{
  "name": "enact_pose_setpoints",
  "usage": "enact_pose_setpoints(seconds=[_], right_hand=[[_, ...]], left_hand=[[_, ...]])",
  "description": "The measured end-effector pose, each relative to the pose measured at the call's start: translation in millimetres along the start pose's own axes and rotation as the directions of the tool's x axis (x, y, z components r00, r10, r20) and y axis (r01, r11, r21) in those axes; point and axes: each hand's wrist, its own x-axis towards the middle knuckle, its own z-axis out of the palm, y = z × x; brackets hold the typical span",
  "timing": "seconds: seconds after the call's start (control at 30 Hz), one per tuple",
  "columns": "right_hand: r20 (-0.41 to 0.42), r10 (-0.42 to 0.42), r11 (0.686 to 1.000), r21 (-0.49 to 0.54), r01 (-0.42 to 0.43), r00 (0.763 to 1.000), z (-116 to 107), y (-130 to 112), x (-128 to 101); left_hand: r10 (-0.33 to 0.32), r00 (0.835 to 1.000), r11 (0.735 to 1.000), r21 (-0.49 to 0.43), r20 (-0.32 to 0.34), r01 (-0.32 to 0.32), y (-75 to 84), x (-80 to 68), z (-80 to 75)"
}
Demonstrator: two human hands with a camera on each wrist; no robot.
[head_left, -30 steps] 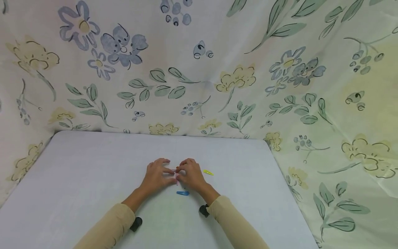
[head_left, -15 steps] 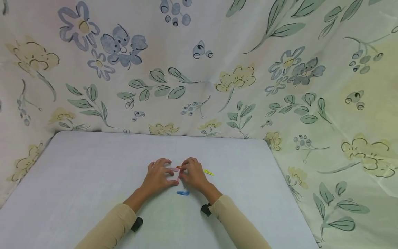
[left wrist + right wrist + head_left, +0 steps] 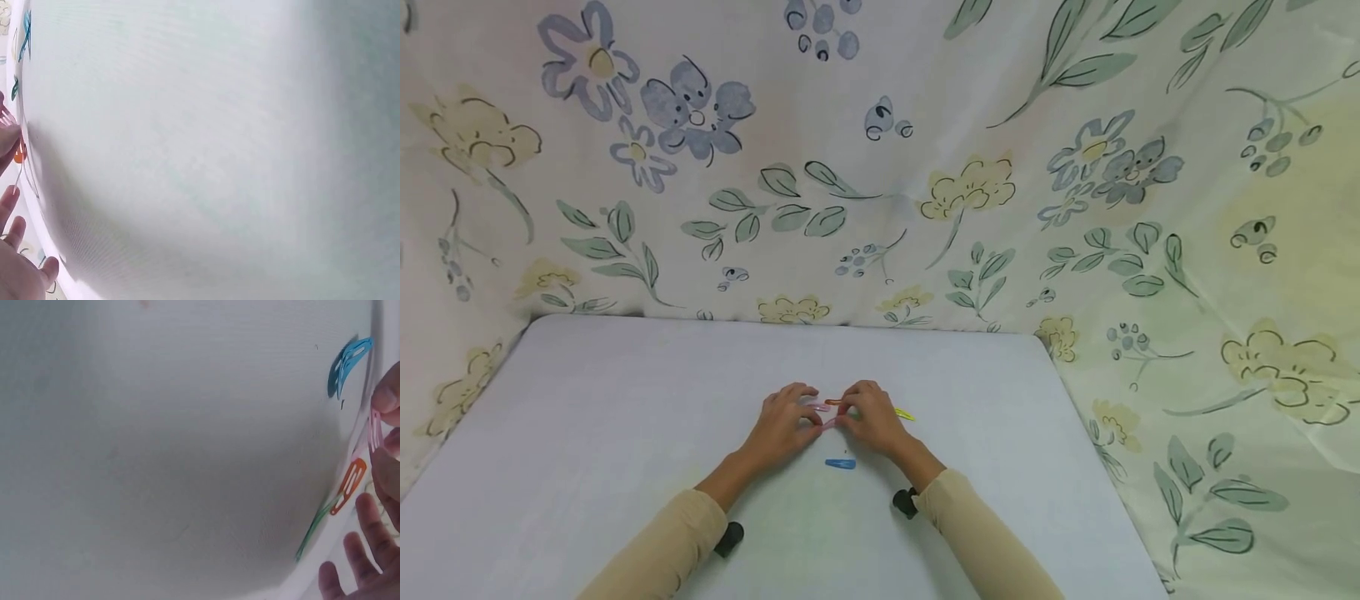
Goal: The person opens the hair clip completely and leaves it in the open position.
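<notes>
Thumbs and fingertips of both hands meet at a pink snap hair clip (image 3: 829, 423) near the table's middle. My left hand (image 3: 785, 425) pinches its left end; my right hand (image 3: 871, 419) pinches the other. The same pink clip (image 3: 375, 431) stretches between fingertips at the right edge of the right wrist view. Just beyond lie another pink clip (image 3: 818, 407) and an orange hair clip (image 3: 832, 402). A green clip (image 3: 309, 531) lies against the orange one in the right wrist view, partly covered by my right hand in the head view.
A blue hair clip (image 3: 840, 464) lies on the white table (image 3: 625, 400), nearer to me than the hands. Right of my right hand is a yellow clip (image 3: 905, 413), partly hidden by it. A floral cloth (image 3: 880, 233) hangs behind the table.
The pink clip between the hands has turned from pointing towards me to a slant across. My right hand has shifted slightly right, and the orange and green clips show more.
</notes>
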Motion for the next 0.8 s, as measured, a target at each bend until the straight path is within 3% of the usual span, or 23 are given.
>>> enact_pose_setpoints(seconds=[0.17, 0.33, 0.5, 0.6, 0.7, 0.8], right_hand=[[-0.018, -0.027, 0.999, 0.043, 0.027, 0.999, -5.0, 3.2, -2.6], [-0.027, -0.047, 0.991, 0.124, 0.05, 0.999, -9.7, 5.9, -3.3], [-0.027, -0.037, 0.968, 0.248, 0.043, 0.999, -17.5, 6.3, -1.5], [-0.013, 0.001, 0.94, 0.342, 0.004, 1.0, -23.6, 5.1, -0.7], [0.009, 0.037, 0.9, 0.435, -0.038, 0.999, -28.3, 4.5, -0.1], [0.031, 0.074, 0.841, 0.535, -0.078, 0.997, -30.6, 5.1, 1.4]], left_hand=[[0.004, 1.0, 0.999, -0.049, -0.024, -0.005, 0.0, 1.7, 0.9], [-0.099, 0.995, 0.977, -0.191, -0.004, 0.097, 1.2, 8.0, 0.8], [-0.221, 0.974, 0.9, -0.375, 0.052, 0.224, 6.3, 16.7, -4.0], [-0.291, 0.952, 0.842, -0.445, 0.099, 0.304, 10.1, 20.2, -8.0], [-0.348, 0.927, 0.8, -0.473, 0.138, 0.371, 13.9, 22.1, -12.5], [-0.414, 0.892, 0.741, -0.501, 0.185, 0.447, 17.1, 23.8, -16.5]])
